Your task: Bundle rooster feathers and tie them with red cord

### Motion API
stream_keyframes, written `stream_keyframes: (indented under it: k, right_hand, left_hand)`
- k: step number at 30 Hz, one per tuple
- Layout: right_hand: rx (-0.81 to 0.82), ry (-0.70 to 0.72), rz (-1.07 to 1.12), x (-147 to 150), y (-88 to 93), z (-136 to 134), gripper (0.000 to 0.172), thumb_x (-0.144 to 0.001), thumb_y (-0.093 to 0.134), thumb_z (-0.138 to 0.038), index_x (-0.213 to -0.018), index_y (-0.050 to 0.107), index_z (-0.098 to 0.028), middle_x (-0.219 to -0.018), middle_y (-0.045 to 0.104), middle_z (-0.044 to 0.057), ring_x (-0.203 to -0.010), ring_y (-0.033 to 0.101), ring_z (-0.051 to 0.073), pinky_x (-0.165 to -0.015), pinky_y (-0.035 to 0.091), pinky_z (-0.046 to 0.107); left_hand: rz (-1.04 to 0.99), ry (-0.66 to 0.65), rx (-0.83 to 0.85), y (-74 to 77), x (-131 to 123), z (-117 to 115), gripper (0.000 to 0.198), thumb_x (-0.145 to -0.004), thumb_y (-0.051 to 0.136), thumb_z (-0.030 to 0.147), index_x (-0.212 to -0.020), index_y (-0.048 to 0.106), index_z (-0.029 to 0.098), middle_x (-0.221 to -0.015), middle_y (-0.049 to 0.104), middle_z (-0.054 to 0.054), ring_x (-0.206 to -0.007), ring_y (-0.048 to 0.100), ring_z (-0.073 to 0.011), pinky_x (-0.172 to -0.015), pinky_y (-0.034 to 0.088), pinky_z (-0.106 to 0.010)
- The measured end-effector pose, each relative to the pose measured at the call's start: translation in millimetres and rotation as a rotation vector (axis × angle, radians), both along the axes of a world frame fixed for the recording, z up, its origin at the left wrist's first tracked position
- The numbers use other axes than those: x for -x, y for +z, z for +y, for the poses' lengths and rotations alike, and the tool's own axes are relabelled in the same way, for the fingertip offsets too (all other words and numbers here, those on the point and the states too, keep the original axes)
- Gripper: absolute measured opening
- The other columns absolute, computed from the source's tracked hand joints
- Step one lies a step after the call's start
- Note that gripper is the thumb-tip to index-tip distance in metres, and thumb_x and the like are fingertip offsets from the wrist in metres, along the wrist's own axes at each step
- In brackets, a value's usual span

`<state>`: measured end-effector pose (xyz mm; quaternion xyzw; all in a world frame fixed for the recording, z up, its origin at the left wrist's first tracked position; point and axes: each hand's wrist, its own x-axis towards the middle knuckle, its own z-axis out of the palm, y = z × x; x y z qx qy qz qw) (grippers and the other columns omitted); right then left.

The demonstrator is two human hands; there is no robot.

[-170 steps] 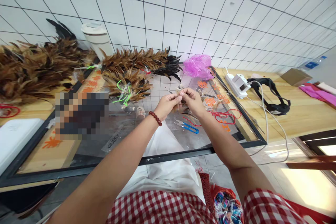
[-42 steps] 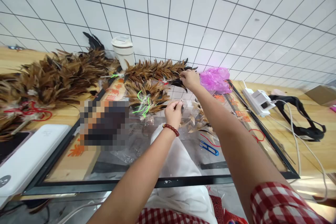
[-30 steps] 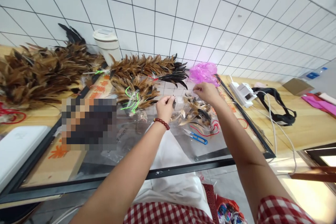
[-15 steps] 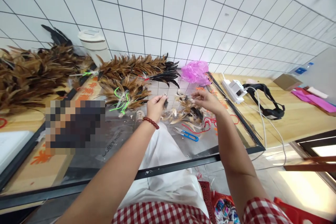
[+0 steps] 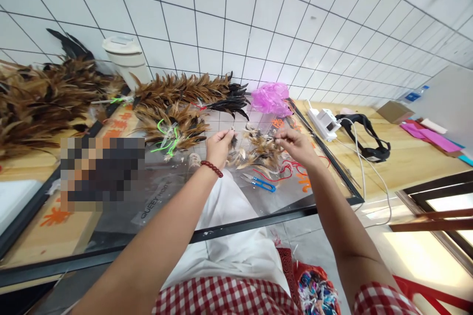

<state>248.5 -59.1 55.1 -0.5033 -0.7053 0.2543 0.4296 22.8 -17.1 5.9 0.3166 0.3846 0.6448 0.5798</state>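
My left hand (image 5: 219, 147), with a bead bracelet at the wrist, pinches a small dark feather (image 5: 233, 141) between thumb and fingertips. Over the right side of a loose pile of brown and black feathers (image 5: 264, 150), my right hand (image 5: 296, 146) has its fingers drawn together. Whatever those fingertips hold, if anything, is too small to make out. Blue-handled thread snips (image 5: 263, 184) lie below the pile. Tangled red string (image 5: 286, 172) runs beside them, close to my right wrist.
Feather bundles (image 5: 181, 89) line the wall side, one tied with green string (image 5: 168, 140). Farther left lies a large feather heap (image 5: 44, 103). Also about are a white canister (image 5: 127, 61), a pink plastic bag (image 5: 270, 98), a power strip (image 5: 323, 123) and a black strap (image 5: 365, 140).
My right hand has shifted slightly right relative to the feather pile, and its fingers have drawn closer together. My left hand keeps its pinch on the feather. The whole view has shifted slightly.
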Motion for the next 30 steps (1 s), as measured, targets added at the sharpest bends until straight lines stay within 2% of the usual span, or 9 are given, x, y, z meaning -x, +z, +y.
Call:
stream_keyframes:
  k: [2, 4, 7, 10, 16, 19, 22, 27, 30]
  right_hand:
    - [0.164, -0.034, 0.303, 25.3, 0.8, 8.2, 0.024, -0.070, 0.071, -0.041, -0.077, 0.064, -0.019, -0.071, 0.061, 0.000, -0.061, 0.052, 0.012, -0.059, 0.042, 0.026]
    - [0.333, -0.001, 0.500, 53.4, -3.0, 14.2, 0.032, -0.063, 0.075, -0.045, -0.074, 0.063, -0.018, -0.064, 0.060, -0.001, -0.052, 0.047, 0.010, -0.052, 0.038, 0.024]
    - [0.482, 0.070, 0.608, 88.0, -14.5, 17.6, 0.036, -0.056, 0.079, -0.046, -0.070, 0.062, -0.018, -0.061, 0.060, -0.002, -0.052, 0.048, 0.010, -0.051, 0.038, 0.023]
    - [0.490, 0.073, 0.651, 103.8, -25.8, 17.5, 0.038, -0.054, 0.080, -0.047, -0.070, 0.061, -0.018, -0.062, 0.059, -0.002, -0.054, 0.049, 0.010, -0.053, 0.038, 0.023]
    - [0.480, 0.077, 0.583, 105.8, -29.7, 13.9, 0.037, -0.057, 0.078, -0.048, -0.064, 0.058, -0.017, -0.054, 0.051, -0.005, -0.050, 0.039, 0.007, -0.049, 0.030, 0.022]
    - [0.487, 0.081, 0.562, 107.2, -26.8, 11.9, 0.039, -0.055, 0.079, -0.048, -0.062, 0.056, -0.017, -0.054, 0.050, -0.005, -0.051, 0.039, 0.007, -0.049, 0.030, 0.021]
    - [0.498, 0.105, 0.558, 103.1, -22.9, 11.1, 0.039, -0.056, 0.079, -0.049, -0.064, 0.056, -0.018, -0.055, 0.053, -0.005, -0.051, 0.044, 0.008, -0.050, 0.034, 0.021]
    - [0.384, 0.016, 0.546, 75.4, -17.0, 12.4, 0.032, -0.062, 0.077, -0.045, -0.072, 0.062, -0.018, -0.055, 0.056, -0.004, -0.048, 0.042, 0.007, -0.048, 0.032, 0.022]
    - [0.307, -0.052, 0.437, 62.3, -18.3, 14.5, 0.031, -0.063, 0.077, -0.044, -0.074, 0.066, -0.017, -0.063, 0.061, -0.002, -0.056, 0.048, 0.009, -0.056, 0.038, 0.023]
  left_hand:
    - [-0.043, -0.047, 0.010, 3.7, -0.3, -4.1, 0.024, -0.058, 0.081, 0.032, -0.065, 0.070, 0.012, -0.064, 0.066, -0.003, -0.058, 0.056, -0.0082, -0.056, 0.043, -0.019]
    - [-0.100, -0.095, 0.034, 7.9, 0.9, -7.5, 0.024, -0.057, 0.082, 0.031, -0.066, 0.069, 0.011, -0.064, 0.066, -0.003, -0.057, 0.057, -0.0086, -0.055, 0.045, -0.020]
    - [-0.214, -0.181, 0.075, 13.4, 4.1, -9.9, 0.023, -0.059, 0.081, 0.027, -0.065, 0.066, 0.011, -0.062, 0.065, -0.002, -0.055, 0.058, -0.0097, -0.056, 0.048, -0.022]
    - [-0.264, -0.213, 0.107, 15.7, 5.8, -9.8, 0.020, -0.061, 0.080, 0.023, -0.067, 0.066, 0.011, -0.060, 0.064, -0.001, -0.052, 0.058, -0.0095, -0.055, 0.048, -0.022]
    - [-0.197, -0.237, 0.098, 10.0, 2.8, -10.3, 0.027, -0.056, 0.083, 0.027, -0.070, 0.068, 0.010, -0.063, 0.066, -0.002, -0.055, 0.059, -0.0095, -0.057, 0.047, -0.022]
    - [-0.176, -0.291, 0.077, 8.5, 1.6, -12.0, 0.031, -0.055, 0.084, 0.032, -0.071, 0.069, 0.010, -0.065, 0.067, -0.004, -0.060, 0.060, -0.0109, -0.060, 0.048, -0.023]
    - [-0.209, -0.327, 0.084, 10.9, 3.7, -11.1, 0.028, -0.058, 0.083, 0.030, -0.072, 0.068, 0.011, -0.070, 0.068, -0.004, -0.063, 0.062, -0.0118, -0.063, 0.050, -0.024]
    - [-0.403, -0.206, 0.146, 17.4, 16.1, -2.1, 0.015, -0.073, 0.074, 0.024, -0.072, 0.061, 0.015, -0.084, 0.069, -0.004, -0.081, 0.065, -0.0138, -0.067, 0.052, -0.025]
    - [-0.447, -0.201, 0.172, 18.1, 21.0, 0.3, 0.013, -0.076, 0.071, 0.022, -0.074, 0.060, 0.016, -0.085, 0.069, -0.004, -0.086, 0.066, -0.0145, -0.069, 0.052, -0.025]
